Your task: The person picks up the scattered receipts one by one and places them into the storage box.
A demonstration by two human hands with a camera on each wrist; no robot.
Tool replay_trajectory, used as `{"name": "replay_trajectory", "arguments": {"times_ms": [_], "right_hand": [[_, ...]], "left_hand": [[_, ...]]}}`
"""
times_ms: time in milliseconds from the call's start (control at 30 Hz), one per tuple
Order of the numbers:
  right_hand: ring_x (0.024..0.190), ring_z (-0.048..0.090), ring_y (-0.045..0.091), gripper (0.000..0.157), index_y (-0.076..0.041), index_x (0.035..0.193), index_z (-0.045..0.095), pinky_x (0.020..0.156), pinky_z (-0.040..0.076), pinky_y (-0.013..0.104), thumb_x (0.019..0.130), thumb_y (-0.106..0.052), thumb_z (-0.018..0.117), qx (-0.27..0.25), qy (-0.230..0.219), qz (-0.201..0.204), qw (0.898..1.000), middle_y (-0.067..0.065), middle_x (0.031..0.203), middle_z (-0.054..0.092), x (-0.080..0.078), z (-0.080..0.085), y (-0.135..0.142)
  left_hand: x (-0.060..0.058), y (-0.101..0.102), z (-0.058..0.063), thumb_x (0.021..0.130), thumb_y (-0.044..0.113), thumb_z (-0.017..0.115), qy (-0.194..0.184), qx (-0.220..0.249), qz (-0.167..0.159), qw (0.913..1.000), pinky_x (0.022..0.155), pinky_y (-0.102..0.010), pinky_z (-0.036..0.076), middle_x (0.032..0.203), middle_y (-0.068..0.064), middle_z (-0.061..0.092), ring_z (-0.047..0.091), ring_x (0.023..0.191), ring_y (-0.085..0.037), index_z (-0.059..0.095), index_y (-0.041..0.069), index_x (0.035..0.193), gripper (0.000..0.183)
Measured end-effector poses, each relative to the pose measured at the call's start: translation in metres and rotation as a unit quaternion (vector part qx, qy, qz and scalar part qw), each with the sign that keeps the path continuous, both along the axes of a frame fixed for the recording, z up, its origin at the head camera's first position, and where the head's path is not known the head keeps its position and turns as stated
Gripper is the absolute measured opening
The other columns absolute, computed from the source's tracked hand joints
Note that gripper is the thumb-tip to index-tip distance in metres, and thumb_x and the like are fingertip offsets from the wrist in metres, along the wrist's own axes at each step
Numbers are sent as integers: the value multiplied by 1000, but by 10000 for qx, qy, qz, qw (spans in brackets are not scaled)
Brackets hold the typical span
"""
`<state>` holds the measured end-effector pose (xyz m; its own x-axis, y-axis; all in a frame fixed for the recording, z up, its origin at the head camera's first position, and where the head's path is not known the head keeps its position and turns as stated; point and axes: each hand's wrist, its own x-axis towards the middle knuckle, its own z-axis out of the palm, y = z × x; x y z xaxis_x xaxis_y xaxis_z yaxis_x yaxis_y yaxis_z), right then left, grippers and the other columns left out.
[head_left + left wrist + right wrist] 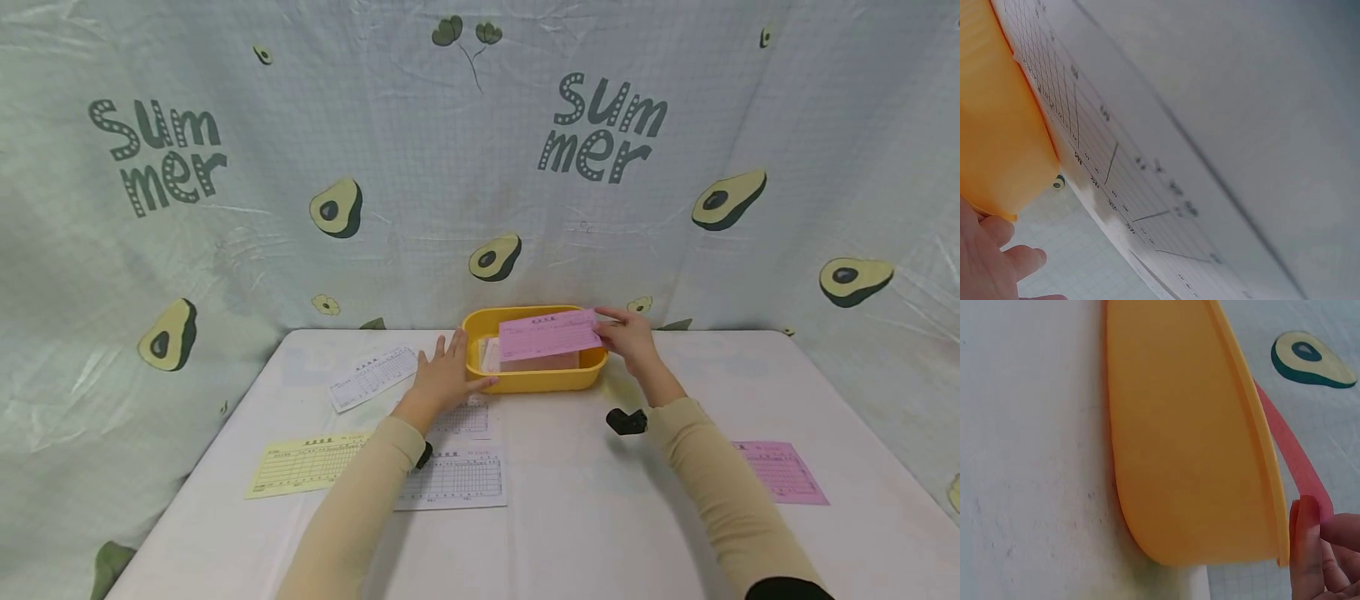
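Observation:
My right hand [627,338] pinches the right end of a pink form slip [551,334] between thumb and fingertips. The slip is tilted over a yellow plastic basket [540,382], overlapping its opening. In the right wrist view, the slip's pink edge [1294,453] shows beyond the basket's rim, with the fingertips right beside that rim. My left hand [444,379] is at the basket's left end, fingers spread and the thumb along the front rim. The left wrist view shows loosely bent fingers [1022,259] at the basket's edge. Inside the basket, under the slip, lie pale pink papers [540,363].
White form sheets [457,482] lie in front of the left hand, with another white slip [375,379] to its left. A yellow form [303,467] is partly behind the left sleeve. A pink form [782,472] lies beside the right sleeve. The avocado-print curtain [420,167] hangs behind the table.

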<state>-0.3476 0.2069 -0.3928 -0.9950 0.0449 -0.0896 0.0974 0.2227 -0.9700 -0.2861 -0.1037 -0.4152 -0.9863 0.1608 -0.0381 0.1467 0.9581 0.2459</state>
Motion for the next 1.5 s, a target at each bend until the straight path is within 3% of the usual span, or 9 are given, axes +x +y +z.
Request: {"name": "replay_trajectory", "arguments": {"times_ms": [333, 533, 800, 1133, 1500], "right_hand": [[108, 68, 31, 39, 4, 141, 60, 87, 57, 27, 103, -5, 61, 320, 293, -200, 9989, 27, 129, 64, -1, -4, -23], [109, 67, 32, 38, 3, 140, 60, 90, 57, 31, 104, -7, 61, 423, 261, -203, 9986, 26, 128, 64, -5, -6, -30], [107, 68, 33, 38, 4, 139, 61, 89, 58, 31, 104, -10, 61, 760, 592, -60, 9953, 25, 125, 65, -7, -7, -32], [119, 64, 37, 39, 5, 142, 57, 100, 53, 41, 105, -8, 58, 936, 666, 193, 9932, 25, 135, 61, -5, -1, -22], [120, 62, 38, 40, 7, 144, 54, 99, 53, 38, 106, -6, 54, 823, 697, 423, 9933, 27, 139, 59, 0, 11, -5]], "left_hand": [[2, -1, -2, 92, 73, 56, 1, 0, -6, 10000, 120, -66, 11, 171, -14, 11, 11, 155, -39, 5, 2, 164, 113], [3, -1, -2, 93, 72, 56, -19, 31, 25, 10000, 120, -66, 10, 171, -14, 10, 10, 155, -39, 4, 3, 164, 112], [4, 0, -1, 92, 72, 56, -11, 29, 21, 10000, 120, -65, 10, 171, -14, 10, 10, 155, -39, 3, 2, 164, 113], [4, 0, 2, 92, 72, 57, 21, 111, 5, 9999, 120, -65, 10, 170, -14, 10, 10, 155, -39, 2, 2, 164, 115], [2, -1, 1, 92, 74, 54, -5, 58, -62, 10000, 120, -65, 11, 171, -14, 9, 10, 155, -39, 2, 3, 164, 115]]}}
